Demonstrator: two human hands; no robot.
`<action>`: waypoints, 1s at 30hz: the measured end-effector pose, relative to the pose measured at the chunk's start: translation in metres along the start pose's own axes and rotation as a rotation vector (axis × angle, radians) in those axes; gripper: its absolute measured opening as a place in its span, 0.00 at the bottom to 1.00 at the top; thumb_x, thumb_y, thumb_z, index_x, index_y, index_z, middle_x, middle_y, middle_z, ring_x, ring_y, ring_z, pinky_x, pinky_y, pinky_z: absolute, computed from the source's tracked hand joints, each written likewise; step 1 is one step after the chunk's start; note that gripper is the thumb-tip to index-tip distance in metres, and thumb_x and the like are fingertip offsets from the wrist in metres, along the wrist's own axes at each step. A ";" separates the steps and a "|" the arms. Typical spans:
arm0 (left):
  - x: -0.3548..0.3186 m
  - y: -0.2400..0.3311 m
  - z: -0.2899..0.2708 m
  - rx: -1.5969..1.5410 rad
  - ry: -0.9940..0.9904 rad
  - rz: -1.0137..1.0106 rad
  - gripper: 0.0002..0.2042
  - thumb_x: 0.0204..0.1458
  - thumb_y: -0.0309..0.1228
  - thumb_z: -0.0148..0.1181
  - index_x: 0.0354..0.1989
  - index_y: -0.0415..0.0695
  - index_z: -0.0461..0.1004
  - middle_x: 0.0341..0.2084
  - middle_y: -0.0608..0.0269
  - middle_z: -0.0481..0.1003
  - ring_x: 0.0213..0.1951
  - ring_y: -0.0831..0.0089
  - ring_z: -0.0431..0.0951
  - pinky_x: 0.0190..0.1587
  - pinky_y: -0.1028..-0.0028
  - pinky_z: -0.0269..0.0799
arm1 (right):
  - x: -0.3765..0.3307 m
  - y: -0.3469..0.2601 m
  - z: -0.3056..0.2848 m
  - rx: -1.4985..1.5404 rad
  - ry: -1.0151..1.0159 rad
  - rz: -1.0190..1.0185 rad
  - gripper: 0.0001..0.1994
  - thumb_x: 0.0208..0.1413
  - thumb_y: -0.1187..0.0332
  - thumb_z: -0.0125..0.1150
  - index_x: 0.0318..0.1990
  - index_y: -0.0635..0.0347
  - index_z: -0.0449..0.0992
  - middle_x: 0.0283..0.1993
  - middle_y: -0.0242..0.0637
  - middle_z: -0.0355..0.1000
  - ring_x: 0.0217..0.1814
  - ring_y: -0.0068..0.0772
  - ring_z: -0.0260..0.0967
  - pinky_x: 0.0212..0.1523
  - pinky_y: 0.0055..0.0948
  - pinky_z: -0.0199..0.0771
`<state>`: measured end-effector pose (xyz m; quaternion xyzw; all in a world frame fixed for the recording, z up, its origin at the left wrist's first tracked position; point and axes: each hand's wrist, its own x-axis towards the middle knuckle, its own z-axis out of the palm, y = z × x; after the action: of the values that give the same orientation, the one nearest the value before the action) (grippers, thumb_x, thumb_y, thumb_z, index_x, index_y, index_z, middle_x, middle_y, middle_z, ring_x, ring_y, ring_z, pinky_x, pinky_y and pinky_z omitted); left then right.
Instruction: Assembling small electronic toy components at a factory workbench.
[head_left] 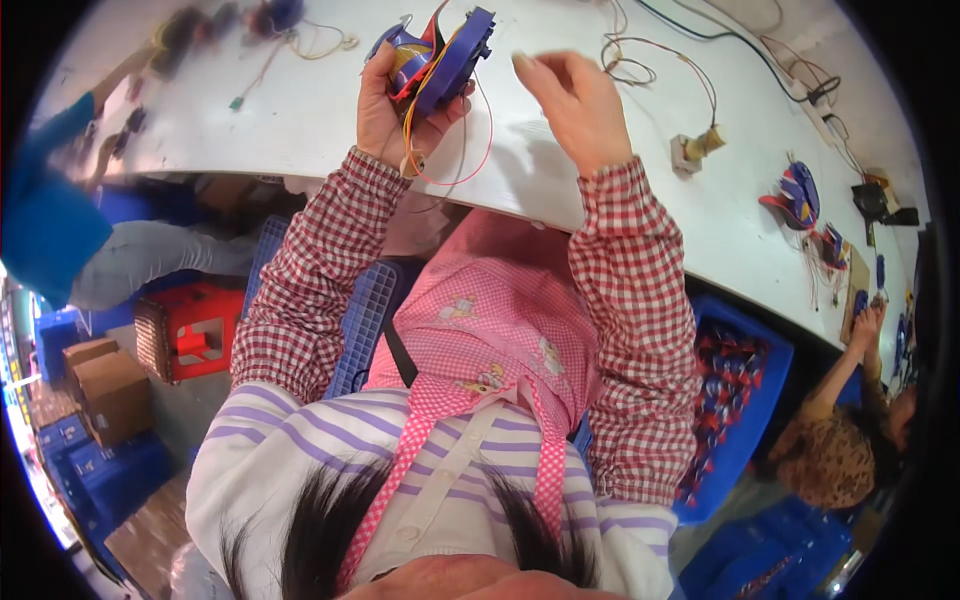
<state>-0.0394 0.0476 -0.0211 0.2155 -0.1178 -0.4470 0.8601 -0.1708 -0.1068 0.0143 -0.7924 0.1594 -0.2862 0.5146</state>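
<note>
My left hand (378,118) is wrapped round a blue-and-red plastic toy assembly (456,62) over the near part of the white table. Thin yellow, red and dark wires (408,128) hang from the assembly, and a small pale connector (412,163) dangles by my left wrist. To the right of the assembly, and apart from it, my right hand (585,112) is raised with fingers bent and thumb and fingertips drawn together. Anything between those fingertips is too small to make out.
On the white table (300,125), a small fixture with a yellowish cylinder (697,150) stands right, with cables behind. Another blue-and-red assembly (800,197) lies farther right. A blue bin (745,400) of red-and-blue parts is below. People work at both sides; a red stool (205,330) stands left.
</note>
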 end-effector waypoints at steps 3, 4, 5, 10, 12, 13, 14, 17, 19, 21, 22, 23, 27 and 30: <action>-0.010 0.010 0.002 -0.031 -0.037 0.041 0.35 0.49 0.48 0.57 0.55 0.31 0.54 0.43 0.42 0.67 0.40 0.58 0.71 0.35 0.72 0.73 | -0.018 0.013 0.009 -0.001 -0.070 0.112 0.22 0.50 0.53 0.58 0.35 0.70 0.75 0.33 0.43 0.71 0.31 0.32 0.68 0.32 0.26 0.69; -0.015 0.012 0.003 -0.051 -0.056 0.054 0.36 0.48 0.48 0.57 0.55 0.31 0.53 0.44 0.41 0.65 0.40 0.59 0.70 0.34 0.73 0.71 | -0.023 0.019 0.014 -0.026 -0.057 0.154 0.19 0.50 0.56 0.59 0.35 0.69 0.75 0.33 0.42 0.70 0.31 0.32 0.67 0.32 0.26 0.69; -0.020 0.014 0.003 -0.070 -0.074 0.066 0.37 0.47 0.48 0.58 0.56 0.30 0.52 0.46 0.40 0.63 0.40 0.60 0.68 0.34 0.74 0.70 | -0.029 0.024 0.019 -0.052 -0.044 0.197 0.16 0.50 0.59 0.60 0.35 0.67 0.75 0.34 0.41 0.69 0.30 0.31 0.66 0.32 0.26 0.68; -0.040 0.020 0.008 -0.255 -0.170 0.021 0.41 0.45 0.50 0.59 0.55 0.29 0.49 0.44 0.43 0.61 0.38 0.62 0.66 0.33 0.76 0.69 | -0.054 0.050 0.041 -0.265 0.135 -0.150 0.09 0.51 0.68 0.61 0.35 0.65 0.74 0.32 0.35 0.67 0.28 0.25 0.63 0.30 0.20 0.66; -0.046 0.023 0.008 -0.276 -0.176 0.016 0.41 0.44 0.50 0.59 0.55 0.29 0.49 0.44 0.43 0.61 0.37 0.63 0.65 0.33 0.76 0.69 | -0.055 0.051 0.042 -0.265 0.134 -0.156 0.08 0.50 0.69 0.61 0.34 0.65 0.74 0.32 0.35 0.67 0.28 0.25 0.63 0.30 0.20 0.66; -0.049 0.024 0.007 -0.296 -0.190 0.008 0.42 0.44 0.50 0.60 0.55 0.29 0.48 0.43 0.44 0.61 0.36 0.64 0.65 0.32 0.77 0.68 | -0.055 0.050 0.043 -0.268 0.140 -0.165 0.07 0.50 0.70 0.61 0.34 0.64 0.74 0.33 0.35 0.67 0.28 0.26 0.63 0.29 0.20 0.66; -0.052 0.026 0.007 -0.316 -0.204 0.000 0.42 0.43 0.51 0.60 0.55 0.29 0.48 0.43 0.44 0.61 0.35 0.65 0.64 0.32 0.77 0.68 | -0.054 0.050 0.043 -0.271 0.148 -0.174 0.06 0.49 0.72 0.61 0.33 0.64 0.74 0.33 0.35 0.66 0.28 0.26 0.62 0.29 0.20 0.66; -0.061 0.029 0.003 -0.294 -0.182 0.030 0.42 0.43 0.50 0.60 0.55 0.29 0.49 0.42 0.45 0.62 0.33 0.65 0.65 0.32 0.77 0.69 | -0.054 0.049 0.044 -0.273 0.146 -0.187 0.06 0.49 0.73 0.61 0.33 0.64 0.73 0.33 0.35 0.66 0.27 0.26 0.62 0.29 0.20 0.66; -0.067 0.032 0.001 -0.210 -0.122 0.090 0.40 0.44 0.49 0.60 0.55 0.30 0.51 0.41 0.46 0.65 0.33 0.65 0.68 0.32 0.77 0.70 | -0.054 0.048 0.043 -0.280 0.146 -0.196 0.06 0.49 0.73 0.61 0.33 0.64 0.73 0.33 0.36 0.66 0.28 0.26 0.62 0.29 0.21 0.66; -0.071 0.039 -0.005 -0.159 -0.096 0.141 0.39 0.44 0.49 0.60 0.55 0.31 0.52 0.41 0.46 0.67 0.32 0.65 0.70 0.33 0.77 0.71 | -0.054 0.047 0.041 -0.285 0.138 -0.216 0.06 0.49 0.73 0.61 0.34 0.64 0.73 0.33 0.36 0.66 0.28 0.27 0.63 0.30 0.21 0.67; -0.076 0.043 -0.015 -0.064 0.028 0.236 0.36 0.45 0.47 0.60 0.54 0.32 0.54 0.41 0.46 0.68 0.32 0.64 0.71 0.34 0.76 0.71 | -0.055 0.046 0.040 -0.288 0.129 -0.231 0.06 0.49 0.73 0.61 0.34 0.65 0.73 0.34 0.36 0.66 0.28 0.27 0.63 0.30 0.22 0.67; -0.083 0.050 -0.029 0.030 0.152 0.341 0.34 0.47 0.46 0.59 0.54 0.33 0.56 0.41 0.47 0.69 0.33 0.63 0.73 0.35 0.75 0.72 | -0.056 0.044 0.039 -0.274 0.119 -0.260 0.06 0.49 0.73 0.61 0.34 0.65 0.73 0.34 0.36 0.66 0.28 0.27 0.63 0.30 0.22 0.67; -0.109 0.112 -0.076 0.152 0.514 0.562 0.22 0.52 0.38 0.56 0.52 0.39 0.63 0.41 0.54 0.75 0.38 0.59 0.78 0.41 0.70 0.75 | -0.060 0.044 0.033 -0.225 0.036 -0.174 0.07 0.47 0.76 0.59 0.35 0.65 0.71 0.35 0.39 0.65 0.32 0.35 0.63 0.33 0.26 0.66; -0.106 0.189 -0.115 0.453 0.755 0.552 0.20 0.51 0.36 0.58 0.49 0.39 0.67 0.42 0.60 0.74 0.39 0.65 0.77 0.42 0.73 0.74 | -0.061 0.041 0.031 -0.265 -0.001 -0.205 0.07 0.46 0.76 0.60 0.34 0.64 0.71 0.35 0.39 0.65 0.34 0.36 0.62 0.36 0.28 0.66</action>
<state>0.0807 0.2605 -0.0332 0.5036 0.0545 -0.0579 0.8603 -0.1977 -0.0682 -0.0495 -0.8656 0.1139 -0.3133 0.3737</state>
